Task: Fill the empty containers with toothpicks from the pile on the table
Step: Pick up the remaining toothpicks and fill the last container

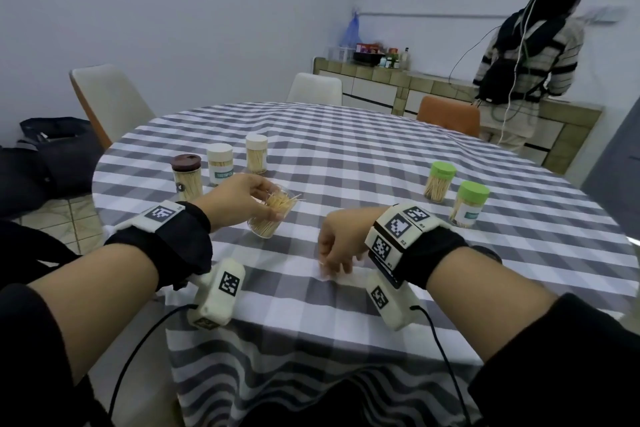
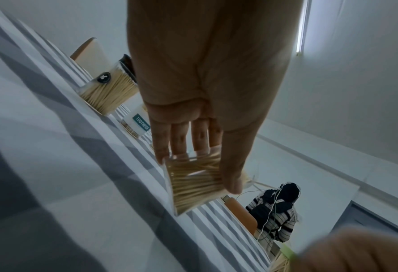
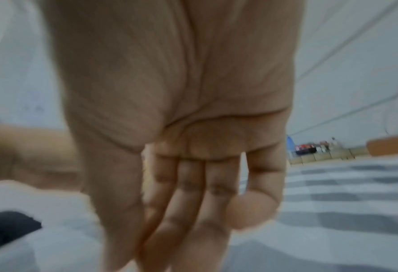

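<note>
Head view: left hand [image 1: 242,199] clamps tilted, lidless toothpick cup [image 1: 268,220].
Right hand [image 1: 337,246] loose, empty, fingers at cloth; more tilt w/ no lid could spill sticks.

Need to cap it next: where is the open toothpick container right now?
In the head view the open container is left of centre on the checked table, tilted and held by the left hand, just in front of the brown-lidded jar.

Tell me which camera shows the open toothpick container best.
The left wrist view: the open container fills mid-frame, toothpicks visible through its clear wall, left hand gripping it. The head view shows it smaller; the right wrist view misses it.
</note>
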